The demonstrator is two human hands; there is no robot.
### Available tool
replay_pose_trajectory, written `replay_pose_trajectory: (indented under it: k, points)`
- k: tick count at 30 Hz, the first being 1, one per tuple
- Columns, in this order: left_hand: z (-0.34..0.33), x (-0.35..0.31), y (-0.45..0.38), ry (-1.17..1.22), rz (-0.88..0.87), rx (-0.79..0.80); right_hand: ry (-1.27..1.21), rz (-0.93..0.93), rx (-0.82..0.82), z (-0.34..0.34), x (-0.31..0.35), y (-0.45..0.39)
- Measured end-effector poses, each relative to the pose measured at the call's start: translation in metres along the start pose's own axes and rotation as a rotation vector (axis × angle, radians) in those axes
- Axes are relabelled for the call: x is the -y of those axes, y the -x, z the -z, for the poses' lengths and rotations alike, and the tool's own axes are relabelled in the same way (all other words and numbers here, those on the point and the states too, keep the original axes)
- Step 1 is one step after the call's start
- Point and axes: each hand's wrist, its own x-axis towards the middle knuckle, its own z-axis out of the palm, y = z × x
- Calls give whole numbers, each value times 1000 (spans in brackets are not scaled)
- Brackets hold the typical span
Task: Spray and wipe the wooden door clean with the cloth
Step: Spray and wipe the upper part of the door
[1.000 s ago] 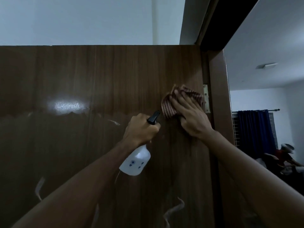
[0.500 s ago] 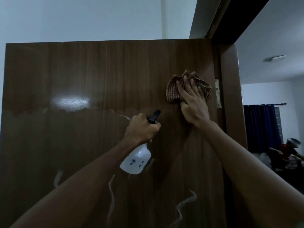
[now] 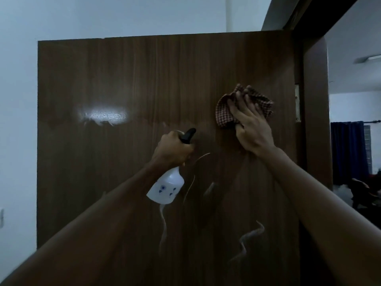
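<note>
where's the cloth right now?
Head view, upper right of the door: the checked cloth is held against the wood by the right hand, just left of the hinge and up-right of the spray bottle.

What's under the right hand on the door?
The checked cloth, held against the wooden door; its edges show around the right hand. Door surface beneath it is hidden.

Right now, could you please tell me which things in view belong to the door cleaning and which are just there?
In use: door, cloth, bottle, left hand, right hand.
Just there: curtain, ceiling light.
</note>
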Motion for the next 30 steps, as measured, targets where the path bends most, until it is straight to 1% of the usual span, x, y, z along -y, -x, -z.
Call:
replay_pose_trajectory:
  k: [1,4,9,14,18,22,23,24,26,28,29,30]
  points:
    - [0,2,0,-9,-10,5,-36,6,5,-2,2,0]
    - [-4,6,3,-4,7,29,-137,-56,-17,-4,8,0]
    - [-7,3,12,-16,5,26,-227,-124,-22,-7,32,0]
    - [-4,7,15,-9,49,23,-196,-137,-32,-15,42,5]
    - [-3,13,21,-1,22,18,-204,-145,-50,-18,43,3]
    - [3,20,23,27,-6,16,-167,-250,-129,-28,59,-1]
    - [3,22,24,27,-15,13,-151,-237,-137,-31,65,1]
    - [3,23,25,34,-20,9,-125,-173,-123,-37,72,5]
    - [5,25,27,60,-18,11,-44,75,-26,-53,82,24]
    - [9,27,29,77,-10,2,67,303,104,-63,74,47]
    - [13,28,31,78,3,-7,105,351,143,-62,65,54]
    - [17,29,32,77,17,-10,119,344,128,-58,57,55]
